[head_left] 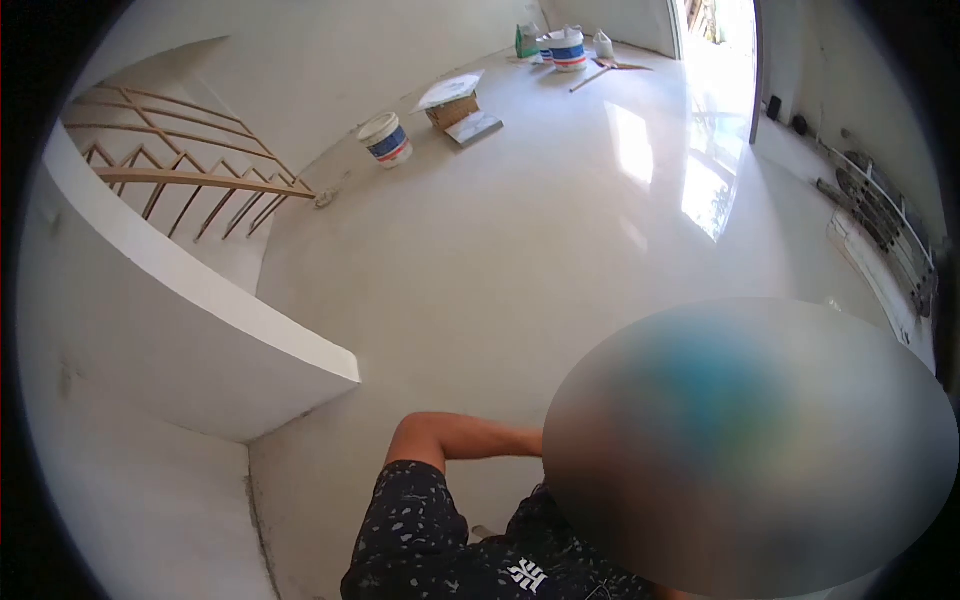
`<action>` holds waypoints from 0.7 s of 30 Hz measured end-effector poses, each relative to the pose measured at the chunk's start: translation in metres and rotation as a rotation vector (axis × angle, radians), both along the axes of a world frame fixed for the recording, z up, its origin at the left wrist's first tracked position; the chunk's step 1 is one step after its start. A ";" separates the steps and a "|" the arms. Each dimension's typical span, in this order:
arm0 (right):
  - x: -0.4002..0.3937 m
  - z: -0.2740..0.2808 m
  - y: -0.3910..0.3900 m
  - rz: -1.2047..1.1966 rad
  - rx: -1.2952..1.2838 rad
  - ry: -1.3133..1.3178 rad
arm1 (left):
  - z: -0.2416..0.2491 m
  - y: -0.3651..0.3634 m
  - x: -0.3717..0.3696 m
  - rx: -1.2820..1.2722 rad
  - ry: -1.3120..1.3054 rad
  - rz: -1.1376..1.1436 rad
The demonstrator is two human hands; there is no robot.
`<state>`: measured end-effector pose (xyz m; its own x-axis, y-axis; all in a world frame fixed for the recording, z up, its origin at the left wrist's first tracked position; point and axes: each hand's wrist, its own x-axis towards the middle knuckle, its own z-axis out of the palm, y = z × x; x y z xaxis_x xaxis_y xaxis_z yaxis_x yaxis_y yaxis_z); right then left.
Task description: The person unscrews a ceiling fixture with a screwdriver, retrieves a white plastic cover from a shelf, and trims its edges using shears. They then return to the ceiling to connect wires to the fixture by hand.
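Observation:
My bent left arm comes out of a black speckled sleeve and runs to the right. Its forearm disappears behind a large blurred oval, so my left hand is hidden. My right hand does not show either. Inside the blur there is a smeared teal patch, with reddish brown at its lower left; what these are cannot be made out. A white logo marks the dark clothing below.
A low curved white wall stands at left, with a brown metal railing beyond. On the pale floor are a bucket, a box, more buckets and a long-handled tool. A ladder-like metal frame lies along the right wall.

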<state>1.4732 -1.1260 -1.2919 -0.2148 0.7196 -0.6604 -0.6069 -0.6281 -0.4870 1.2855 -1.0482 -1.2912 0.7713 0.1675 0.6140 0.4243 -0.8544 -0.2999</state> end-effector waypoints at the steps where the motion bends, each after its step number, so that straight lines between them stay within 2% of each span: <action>1: 0.003 -0.007 0.000 0.031 -0.052 0.116 | 0.004 0.006 -0.004 0.046 0.014 -0.063; 2: 0.001 -0.013 0.001 0.010 -0.071 0.106 | -0.001 0.008 -0.005 0.026 0.002 -0.082; 4: -0.004 -0.018 0.000 0.013 -0.030 0.197 | -0.014 0.006 -0.011 -0.334 0.209 -0.074; 6: -0.004 0.000 0.003 0.101 0.057 -0.202 | -0.019 0.010 -0.010 -0.243 -0.044 0.048; 7: 0.000 -0.008 0.000 0.122 0.173 -0.315 | -0.014 0.005 -0.007 -0.419 -0.164 0.095; 8: -0.001 0.003 0.005 0.108 0.262 -0.572 | -0.003 0.003 -0.002 -0.591 -0.274 0.152; 10: 0.001 0.017 0.012 -0.028 0.467 -0.818 | 0.008 -0.001 0.003 -0.711 -0.348 0.241; 11: 0.008 0.015 0.016 -0.033 0.436 -0.829 | 0.010 -0.004 0.006 -0.740 -0.345 0.226; 13: 0.015 0.012 0.023 0.008 0.731 -0.969 | 0.013 -0.008 0.007 -0.874 -0.376 0.285; 14: 0.016 0.012 0.025 0.014 0.727 -0.966 | 0.014 -0.010 0.008 -0.880 -0.376 0.290; 16: 0.013 0.007 0.027 0.203 0.808 -1.026 | 0.010 -0.013 0.005 -0.917 -0.336 0.322; 17: 0.009 -0.001 0.029 0.148 0.948 -1.060 | 0.010 -0.014 0.004 -0.917 -0.338 0.325; 21: -0.004 -0.006 0.026 0.162 0.808 -0.911 | 0.008 -0.014 0.001 -0.809 -0.249 0.332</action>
<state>1.4692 -1.1000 -1.2981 -0.0333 0.9994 0.0077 0.2158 0.0147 -0.9763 1.2861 -1.0617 -1.2832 0.4673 0.8099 0.3546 0.6586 -0.5864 0.4715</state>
